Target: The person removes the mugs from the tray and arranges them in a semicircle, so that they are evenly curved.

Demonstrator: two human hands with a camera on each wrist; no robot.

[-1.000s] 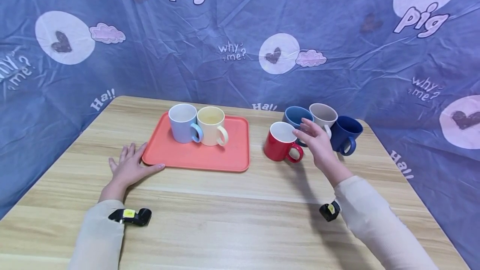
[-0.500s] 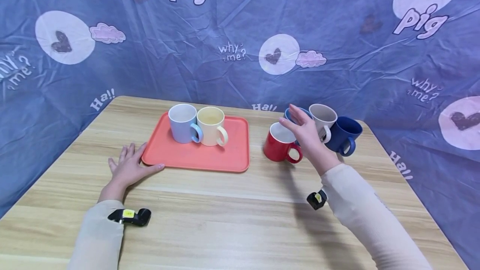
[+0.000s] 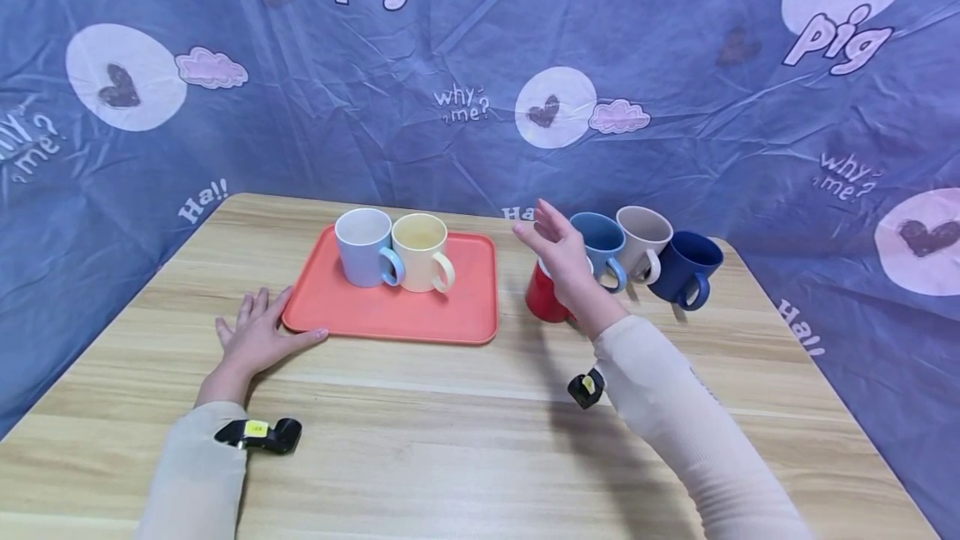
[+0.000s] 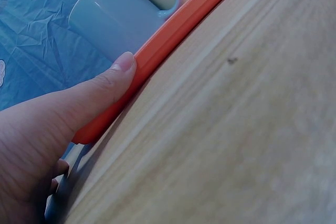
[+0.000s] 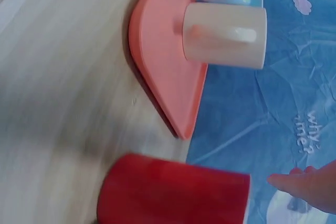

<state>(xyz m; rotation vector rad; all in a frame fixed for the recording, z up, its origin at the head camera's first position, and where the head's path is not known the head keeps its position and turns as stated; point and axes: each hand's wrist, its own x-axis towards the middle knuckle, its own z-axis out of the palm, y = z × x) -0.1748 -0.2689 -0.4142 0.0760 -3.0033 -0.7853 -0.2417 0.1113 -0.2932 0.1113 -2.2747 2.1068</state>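
Note:
My left hand (image 3: 258, 344) rests with fingers spread at the front left corner of the coral tray (image 3: 390, 323). Its thumb (image 4: 113, 74) lies against the tray's rim in the left wrist view. Over at the right, my right hand (image 3: 566, 265) hovers above the red mug (image 3: 543, 300), fingers extended and holding nothing. It covers much of that mug in the head view. In the right wrist view its fingertips show just beyond the mug's rim. On the tray stand a light blue mug (image 3: 363, 261) and a cream mug (image 3: 415, 267), side by side.
Behind and right of the red mug stand a medium blue mug (image 3: 602, 250), a light grey mug (image 3: 637, 250) and a navy mug (image 3: 675, 277), close together. A blue printed cloth (image 3: 465, 40) hangs behind the wooden table (image 3: 420, 448).
My right hand has moved left, from the red mug's handle side to over the mug, uncovering the medium blue mug. My left hand has stayed at the tray corner.

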